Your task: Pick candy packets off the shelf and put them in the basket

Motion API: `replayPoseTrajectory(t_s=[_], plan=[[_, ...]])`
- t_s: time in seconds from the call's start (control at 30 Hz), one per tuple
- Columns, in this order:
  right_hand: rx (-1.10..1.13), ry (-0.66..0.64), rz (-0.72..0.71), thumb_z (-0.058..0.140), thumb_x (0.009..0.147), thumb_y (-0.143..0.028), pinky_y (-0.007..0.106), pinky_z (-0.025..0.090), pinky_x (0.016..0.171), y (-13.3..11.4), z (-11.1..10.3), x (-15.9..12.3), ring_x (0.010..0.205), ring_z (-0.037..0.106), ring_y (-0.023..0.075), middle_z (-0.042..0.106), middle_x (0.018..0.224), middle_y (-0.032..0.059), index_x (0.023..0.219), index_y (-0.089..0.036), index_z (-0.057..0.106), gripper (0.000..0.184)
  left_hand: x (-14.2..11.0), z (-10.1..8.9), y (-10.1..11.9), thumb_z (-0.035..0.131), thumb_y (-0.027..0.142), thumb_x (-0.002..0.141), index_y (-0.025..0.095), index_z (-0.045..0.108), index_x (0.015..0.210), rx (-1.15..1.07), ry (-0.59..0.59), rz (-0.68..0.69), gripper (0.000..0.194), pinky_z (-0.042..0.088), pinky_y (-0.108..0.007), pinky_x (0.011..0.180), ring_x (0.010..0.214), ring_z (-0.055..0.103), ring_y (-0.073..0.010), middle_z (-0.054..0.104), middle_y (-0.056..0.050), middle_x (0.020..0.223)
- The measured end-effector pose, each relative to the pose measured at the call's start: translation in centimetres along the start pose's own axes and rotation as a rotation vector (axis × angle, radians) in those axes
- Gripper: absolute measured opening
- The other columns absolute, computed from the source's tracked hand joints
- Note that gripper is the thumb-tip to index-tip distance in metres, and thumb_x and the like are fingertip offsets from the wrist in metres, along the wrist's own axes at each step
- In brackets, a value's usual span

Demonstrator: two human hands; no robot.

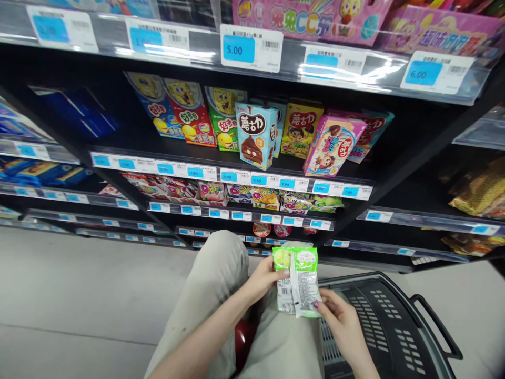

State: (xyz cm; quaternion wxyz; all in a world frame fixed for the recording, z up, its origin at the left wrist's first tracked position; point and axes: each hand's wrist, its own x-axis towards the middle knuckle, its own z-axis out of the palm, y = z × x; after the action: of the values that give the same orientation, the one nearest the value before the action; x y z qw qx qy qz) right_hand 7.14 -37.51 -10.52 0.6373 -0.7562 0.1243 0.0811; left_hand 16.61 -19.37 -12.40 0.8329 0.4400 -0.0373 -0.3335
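A small green-and-white candy bag is held over my knees, its printed back with a centre seam turned up toward me. My left hand grips its left edge, thumb lying on top. At the lower right corner, my right hand pinches the bag between thumb and fingers. Beyond it, low on the shelving, is a row of similar candy bags, several with bright fruit prints. Above them stand upright snack boxes, among them a light blue box and a pink-purple box at the front.
A dark grey shopping basket with a handle sits on the floor at my right. Shelf edges with price tags run across in front. Golden packets lie on the right shelves, blue packages on the left.
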Motion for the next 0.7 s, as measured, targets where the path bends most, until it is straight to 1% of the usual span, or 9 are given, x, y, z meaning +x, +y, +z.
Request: replayPoseTrajectory(t_s=[0.07,0.13,0.2,0.3,0.37,0.47,0.53,0.63,0.7], plan=[[-0.015,-0.004,-0.003,0.056,0.076,-0.043,0.027,0.044,0.066,0.0,0.2,0.0,0.073,0.056,0.0177,0.061,0.078,0.0064,0.092,-0.016,0.057,0.031,0.1,0.0,0.3,0.077,0.027,0.057,0.009,0.058,0.094,-0.034,0.092,-0.005,0.045,0.045,-0.031,0.072,0.078,0.06,-0.0199,0.064,-0.009,0.088],[0.019,0.078,-0.006,0.056,0.076,-0.044,0.028,0.045,0.068,0.2,0.7,0.0,0.075,0.056,0.0184,0.061,0.081,0.0073,0.09,-0.016,0.057,0.032,0.0,0.2,0.3,0.078,0.029,0.055,0.008,0.059,0.089,-0.056,0.157,-0.011,0.043,0.046,-0.03,0.067,0.072,0.06,-0.0195,0.064,-0.009,0.082],[0.106,0.161,-0.003,0.055,0.076,-0.045,0.029,0.047,0.069,0.6,1.3,0.1,0.081,0.057,0.0202,0.061,0.091,0.0095,0.093,-0.016,0.056,0.034,0.0,0.6,-0.1,0.078,0.029,0.055,0.009,0.058,0.087,-0.086,0.197,0.012,0.044,0.046,-0.029,0.064,0.07,0.059,-0.0192,0.064,-0.008,0.081],[0.222,0.173,-0.013,0.057,0.074,-0.043,0.032,0.049,0.07,1.5,1.8,0.4,0.089,0.056,0.0226,0.057,0.105,0.0112,0.105,-0.017,0.05,0.041,-0.3,1.1,-0.9,0.077,0.031,0.057,0.01,0.055,0.09,-0.053,0.211,0.025,0.045,0.046,-0.027,0.06,0.07,0.059,-0.0182,0.063,-0.008,0.081],[0.213,0.16,-0.035,0.061,0.072,-0.038,0.032,0.048,0.073,2.3,1.1,0.6,0.089,0.056,0.0226,0.058,0.103,0.0111,0.105,-0.016,0.051,0.041,-0.5,1.2,-1.3,0.074,0.036,0.061,0.01,0.053,0.094,0.033,0.163,-0.001,0.047,0.048,-0.027,0.059,0.072,0.059,-0.0192,0.062,-0.01,0.086],[0.159,0.242,-0.027,0.062,0.071,-0.038,0.03,0.047,0.071,4.7,-2.3,0.5,0.08,0.057,0.0203,0.062,0.091,0.0088,0.099,-0.014,0.055,0.038,-0.5,0.6,-0.8,0.065,0.039,0.07,0.013,0.048,0.109,0.188,0.043,-0.028,0.05,0.05,-0.034,0.069,0.09,0.058,-0.0238,0.058,-0.014,0.106],[0.119,0.358,0.009,0.061,0.069,-0.04,0.029,0.046,0.069,7.7,-5.9,0.0,0.077,0.058,0.0201,0.063,0.091,0.0082,0.101,-0.015,0.055,0.041,-0.3,-0.5,0.4,0.061,0.037,0.075,0.014,0.046,0.114,0.361,0.056,0.007,0.048,0.047,-0.037,0.081,0.103,0.053,-0.0248,0.054,-0.015,0.114],[-0.134,0.491,0.151,0.062,0.063,-0.044,0.029,0.045,0.07,14.5,-11.7,-1.6,0.078,0.058,0.0216,0.064,0.09,0.0079,0.096,-0.014,0.058,0.045,0.0,-2.9,3.3,0.056,0.04,0.076,0.012,0.051,0.107,0.712,0.134,0.055,0.042,0.042,-0.037,0.09,0.109,0.05,-0.0241,0.056,-0.014,0.113],[-0.281,0.505,0.345,0.058,0.063,-0.049,0.028,0.044,0.063,20.0,-14.3,-2.8,0.072,0.059,0.0217,0.064,0.085,0.0063,0.096,-0.016,0.058,0.047,-0.1,-4.7,5.4,0.055,0.043,0.075,0.012,0.05,0.11,0.934,0.162,0.007,0.046,0.041,-0.036,0.092,0.109,0.05,-0.0232,0.055,-0.013,0.115]])
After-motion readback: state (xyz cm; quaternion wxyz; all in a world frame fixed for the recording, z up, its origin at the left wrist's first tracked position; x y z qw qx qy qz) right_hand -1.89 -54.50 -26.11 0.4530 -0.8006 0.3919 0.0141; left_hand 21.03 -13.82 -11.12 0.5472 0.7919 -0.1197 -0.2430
